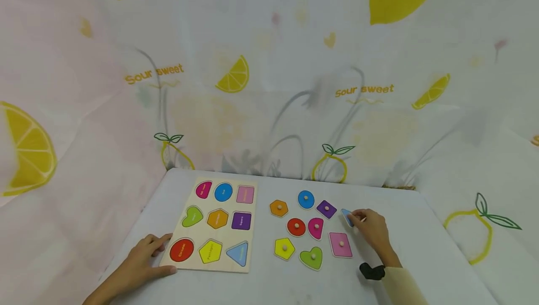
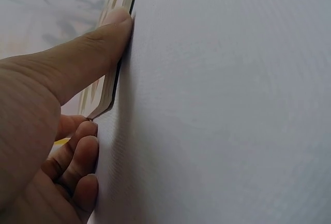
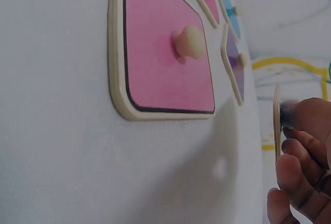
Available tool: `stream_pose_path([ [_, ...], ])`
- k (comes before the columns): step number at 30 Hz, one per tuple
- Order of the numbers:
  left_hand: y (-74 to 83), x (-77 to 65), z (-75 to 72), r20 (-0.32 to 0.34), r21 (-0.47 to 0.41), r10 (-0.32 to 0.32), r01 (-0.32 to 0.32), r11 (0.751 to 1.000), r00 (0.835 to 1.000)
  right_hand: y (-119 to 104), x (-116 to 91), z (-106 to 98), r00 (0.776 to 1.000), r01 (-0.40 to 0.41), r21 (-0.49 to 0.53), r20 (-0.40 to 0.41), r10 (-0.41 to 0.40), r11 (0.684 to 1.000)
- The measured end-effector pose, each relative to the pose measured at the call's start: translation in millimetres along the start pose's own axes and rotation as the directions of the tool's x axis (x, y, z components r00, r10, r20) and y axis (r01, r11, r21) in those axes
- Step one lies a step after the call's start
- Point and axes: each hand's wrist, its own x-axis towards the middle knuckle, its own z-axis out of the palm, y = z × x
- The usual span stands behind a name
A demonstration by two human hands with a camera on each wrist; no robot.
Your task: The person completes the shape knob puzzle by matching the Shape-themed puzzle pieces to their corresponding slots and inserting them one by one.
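Note:
My left hand [image 1: 141,260] holds the near left corner of a wooden shape puzzle board [image 1: 210,268], thumb along the front edge and forefinger at the left side. The thumb [image 2: 98,48] lies against the board's layered edge [image 2: 106,87] in the left wrist view, with the other fingers bent beside the corner. My right hand [image 1: 374,230] pinches a light blue triangle puzzle piece [image 1: 347,217] at the knob side. Seen edge-on in the right wrist view, the triangle piece [image 3: 276,125] stands tilted up above the table, its knob hidden by the fingertips.
Loose knobbed pieces lie between board and right hand: a pink rectangle [image 1: 340,248], purple square [image 1: 326,209], green heart [image 1: 310,259], yellow pentagon [image 1: 284,249], red circle [image 1: 296,227] and several others. A lemon-print cloth [image 1: 269,108] hangs behind the white table [image 1: 261,291].

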Motion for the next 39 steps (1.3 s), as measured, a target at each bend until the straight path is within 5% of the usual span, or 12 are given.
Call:
stream_pose_path([
  [9,1.3,5.8,4.1,0.003,-0.035,0.058,-0.058,0.998,0.998,-14.8,-7.3,2.4,0.999,0.050,-0.004,0.012,-0.050,0.999],
  [39,2.1,5.7,1.7,0.012,-0.032,0.016,-0.016,0.999,1.000,-52.5,-19.3,34.9,0.992,0.113,0.065,0.051,-0.117,0.991],
])
